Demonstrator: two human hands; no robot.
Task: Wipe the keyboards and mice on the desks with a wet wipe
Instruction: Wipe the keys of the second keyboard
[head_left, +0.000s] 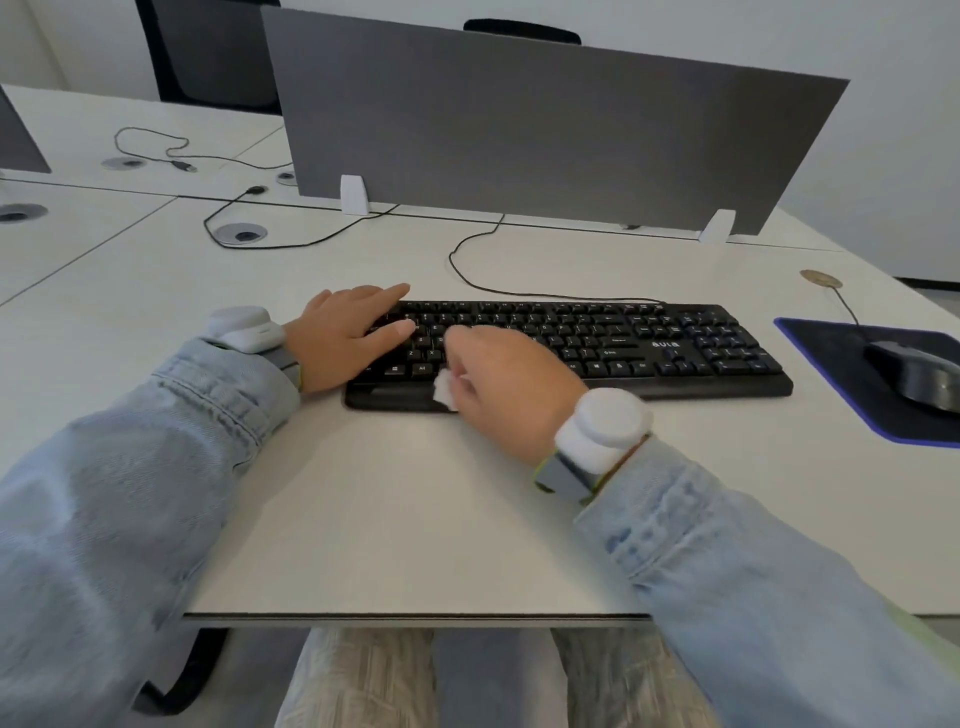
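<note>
Office: white desks (363, 493) in rows, grey divider screen (545, 130), keyboard (649, 343), mouse (919, 371), cable grommets (241, 233)

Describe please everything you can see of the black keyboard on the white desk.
The black plastic keyboard lies flat on the white desk, full-size with a number pad, white key legends and a built-in front palm rest. A black cable leaves its back edge. The left hand rests on its left end; the right hand presses a white wipe on it.

Pale blue denim sleeves (171, 441) are worn — a white device on a grey strap (597, 441) is fastened at each wrist.
</note>
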